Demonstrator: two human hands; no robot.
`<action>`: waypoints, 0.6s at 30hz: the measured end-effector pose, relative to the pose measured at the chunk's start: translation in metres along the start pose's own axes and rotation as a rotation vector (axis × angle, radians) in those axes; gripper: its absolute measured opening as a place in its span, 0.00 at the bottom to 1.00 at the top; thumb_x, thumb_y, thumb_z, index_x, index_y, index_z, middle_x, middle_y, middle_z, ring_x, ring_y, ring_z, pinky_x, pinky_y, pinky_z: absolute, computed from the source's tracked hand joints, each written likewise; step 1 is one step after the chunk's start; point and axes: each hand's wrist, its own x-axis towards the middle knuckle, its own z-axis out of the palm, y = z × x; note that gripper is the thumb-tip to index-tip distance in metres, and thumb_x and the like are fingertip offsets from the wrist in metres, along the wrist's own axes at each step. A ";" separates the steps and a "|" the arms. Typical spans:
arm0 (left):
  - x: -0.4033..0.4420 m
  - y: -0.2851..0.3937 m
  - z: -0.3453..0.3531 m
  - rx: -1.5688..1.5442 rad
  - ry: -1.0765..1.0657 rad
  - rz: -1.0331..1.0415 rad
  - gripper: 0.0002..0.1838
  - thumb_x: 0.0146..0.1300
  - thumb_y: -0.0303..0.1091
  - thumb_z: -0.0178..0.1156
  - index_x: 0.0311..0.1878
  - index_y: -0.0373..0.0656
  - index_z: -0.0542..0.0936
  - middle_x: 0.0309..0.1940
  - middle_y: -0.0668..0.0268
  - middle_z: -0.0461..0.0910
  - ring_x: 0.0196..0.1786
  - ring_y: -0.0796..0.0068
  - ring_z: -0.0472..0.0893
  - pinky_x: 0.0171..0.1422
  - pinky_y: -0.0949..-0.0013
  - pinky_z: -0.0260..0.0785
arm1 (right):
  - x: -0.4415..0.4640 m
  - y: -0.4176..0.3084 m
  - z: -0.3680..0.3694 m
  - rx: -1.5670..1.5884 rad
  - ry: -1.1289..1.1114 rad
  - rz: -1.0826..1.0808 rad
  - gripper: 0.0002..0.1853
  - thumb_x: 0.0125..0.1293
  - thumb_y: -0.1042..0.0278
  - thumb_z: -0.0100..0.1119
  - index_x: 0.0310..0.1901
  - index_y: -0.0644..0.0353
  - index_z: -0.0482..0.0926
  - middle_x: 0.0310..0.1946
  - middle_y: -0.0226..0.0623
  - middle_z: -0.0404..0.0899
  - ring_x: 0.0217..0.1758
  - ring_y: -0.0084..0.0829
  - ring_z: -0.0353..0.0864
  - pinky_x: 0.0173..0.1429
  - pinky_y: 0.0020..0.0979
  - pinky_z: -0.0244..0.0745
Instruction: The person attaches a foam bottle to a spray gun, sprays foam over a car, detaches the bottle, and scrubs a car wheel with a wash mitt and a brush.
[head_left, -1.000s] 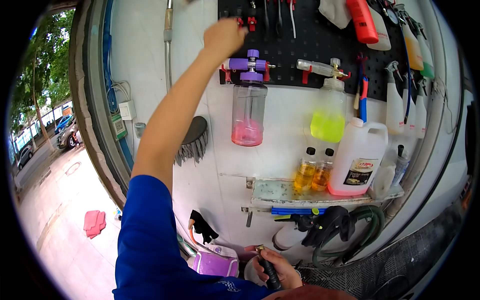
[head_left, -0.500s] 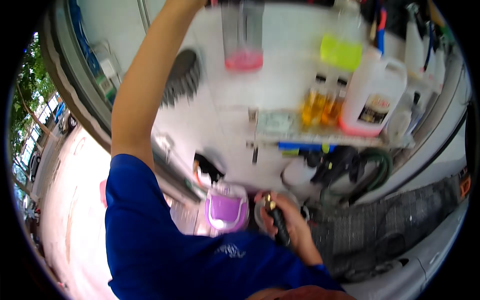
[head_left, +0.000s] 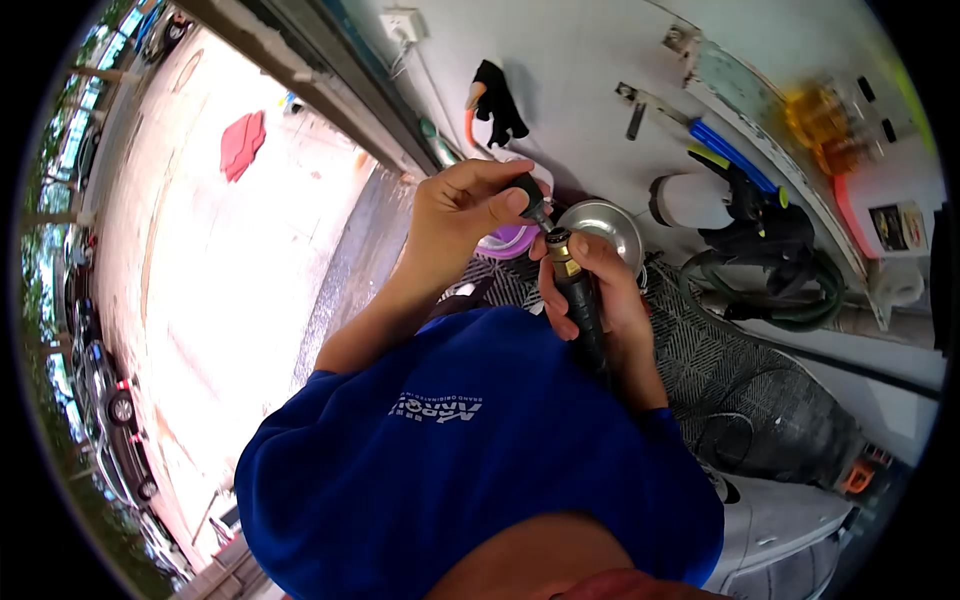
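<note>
My left hand point(head_left: 455, 210) pinches a small dark block-shaped attachment point(head_left: 524, 190) with a metal shank between thumb and fingers. The shank points down at the open end of a black-handled tool with a brass-coloured collar point(head_left: 570, 272); whether it has entered the collar I cannot tell. My right hand point(head_left: 612, 285) is wrapped around that tool, its fingers just below and beside the collar. Both hands are close together in front of my chest. Behind them are a purple bucket point(head_left: 508, 242), partly hidden by my left hand, and a round metal bowl point(head_left: 612, 232).
A wall shelf point(head_left: 745, 85) at the right bears amber bottles point(head_left: 815, 115) and a jug with pink liquid point(head_left: 880, 215). Below it are a white bottle point(head_left: 692, 201) and a dark green hose point(head_left: 822, 305). Black gloves point(head_left: 497, 110) hang on the wall. Outside lies a red cloth point(head_left: 241, 146).
My left arm has come down from its raised reach along the wall, and its hand now holds the small attachment against the tool's end. My view has tilted and turned downward.
</note>
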 end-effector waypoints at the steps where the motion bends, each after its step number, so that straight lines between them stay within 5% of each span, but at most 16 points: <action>1: -0.007 0.001 -0.011 0.000 0.045 0.001 0.15 0.62 0.28 0.58 0.50 0.31 0.75 0.41 0.51 0.80 0.43 0.65 0.81 0.49 0.67 0.76 | 0.012 0.006 0.006 0.003 -0.016 0.042 0.22 0.67 0.52 0.47 0.43 0.70 0.72 0.14 0.42 0.70 0.07 0.28 0.66 0.12 0.23 0.61; 7: -0.060 0.039 -0.110 0.050 0.333 0.047 0.16 0.64 0.29 0.55 0.53 0.31 0.73 0.42 0.49 0.79 0.43 0.63 0.82 0.46 0.67 0.77 | 0.101 0.066 0.063 -0.022 -0.175 0.279 0.20 0.68 0.55 0.46 0.43 0.69 0.71 0.15 0.42 0.71 0.08 0.28 0.66 0.13 0.24 0.64; 13: -0.128 0.091 -0.232 0.314 0.533 0.096 0.13 0.59 0.28 0.61 0.47 0.33 0.79 0.35 0.57 0.82 0.36 0.72 0.81 0.42 0.74 0.74 | 0.197 0.153 0.136 -0.060 -0.342 0.481 0.20 0.70 0.56 0.42 0.43 0.70 0.70 0.16 0.42 0.71 0.10 0.28 0.69 0.14 0.23 0.65; 15: -0.151 0.119 -0.268 1.045 0.439 0.221 0.14 0.58 0.27 0.61 0.49 0.36 0.79 0.32 0.59 0.82 0.32 0.75 0.81 0.38 0.75 0.71 | 0.229 0.185 0.162 -0.051 -0.387 0.551 0.20 0.70 0.56 0.41 0.44 0.70 0.70 0.17 0.42 0.72 0.10 0.28 0.69 0.15 0.23 0.65; 16: -0.162 0.125 -0.286 1.122 0.503 0.291 0.14 0.53 0.31 0.64 0.43 0.36 0.81 0.30 0.58 0.80 0.29 0.63 0.80 0.30 0.70 0.70 | 0.245 0.198 0.176 -0.051 -0.428 0.579 0.20 0.70 0.55 0.41 0.44 0.69 0.70 0.16 0.41 0.72 0.10 0.28 0.69 0.15 0.23 0.65; 18: -0.181 0.147 -0.312 1.260 0.556 0.286 0.14 0.53 0.31 0.64 0.43 0.36 0.80 0.29 0.59 0.80 0.29 0.63 0.80 0.30 0.68 0.70 | 0.272 0.221 0.201 -0.097 -0.478 0.637 0.20 0.71 0.55 0.41 0.45 0.68 0.70 0.16 0.41 0.72 0.10 0.27 0.69 0.15 0.23 0.65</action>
